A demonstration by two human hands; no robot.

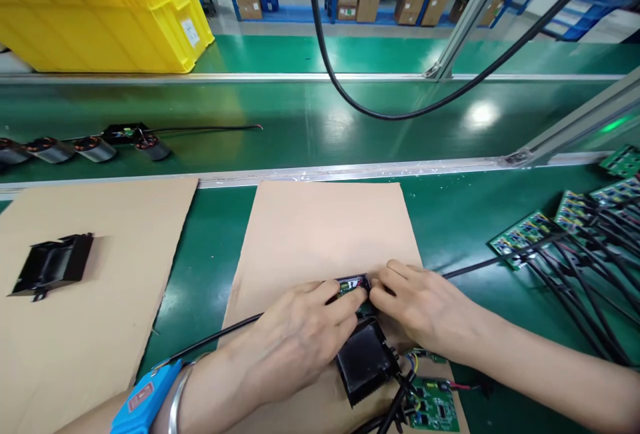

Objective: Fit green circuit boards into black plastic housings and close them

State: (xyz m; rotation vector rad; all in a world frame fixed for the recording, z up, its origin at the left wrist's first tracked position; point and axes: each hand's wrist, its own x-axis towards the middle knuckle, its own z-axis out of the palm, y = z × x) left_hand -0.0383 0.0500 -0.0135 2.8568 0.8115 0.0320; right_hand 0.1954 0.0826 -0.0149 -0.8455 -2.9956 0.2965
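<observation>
My left hand has its fingers closed on a small black plastic housing with a circuit board inside, over the cardboard sheet. At the housing's right end, the fingers of my right hand are pinched against its edge; whether they also grip the cable is hidden. A black cable runs out to the right behind my right hand. Just below lies a black plastic shell, and beside it a loose green circuit board with wires. My left wrist wears a blue strap with a cord.
On the left cardboard sheet lies another black shell. Several circuit boards with black cables lie at right. Motors line the rear green surface. Yellow bins stand at back left. A thick black cable hangs overhead.
</observation>
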